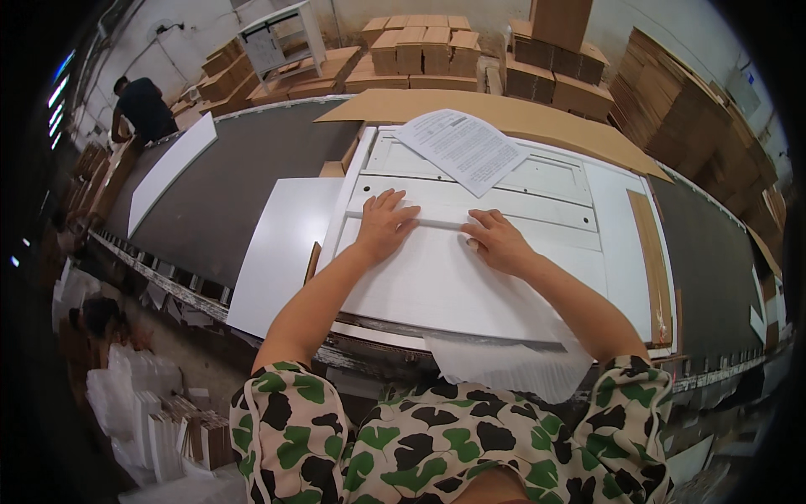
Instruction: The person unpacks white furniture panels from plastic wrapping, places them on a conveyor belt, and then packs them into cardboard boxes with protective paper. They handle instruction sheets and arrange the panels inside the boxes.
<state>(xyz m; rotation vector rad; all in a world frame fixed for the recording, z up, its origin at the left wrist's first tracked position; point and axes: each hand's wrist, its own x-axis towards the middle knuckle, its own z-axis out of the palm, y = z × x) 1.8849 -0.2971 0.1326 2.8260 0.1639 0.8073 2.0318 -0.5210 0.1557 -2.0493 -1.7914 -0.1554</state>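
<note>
My left hand [383, 225] lies on a white wooden board [434, 203] with dark round holes near its ends, its fingers spread over the near edge. At the same edge, farther right, my right hand [500, 242] touches the board with bent fingers; whether it pinches the edge is hard to tell. Beneath my wrists spreads a large smooth white panel [415, 283]. Beyond the board is a white framed panel [384, 157]. A printed paper sheet [463, 148] lies askew across it. These parts sit in an open cardboard carton [504, 107].
A dark conveyor belt [252, 151] runs beneath the carton. White panels [283, 246] lie to the left, and a brown cardboard strip [648, 264] at right. Foam sheeting [510, 365] hangs over the near edge. Carton stacks [422, 50] stand behind. Another person [145, 107] bends at far left.
</note>
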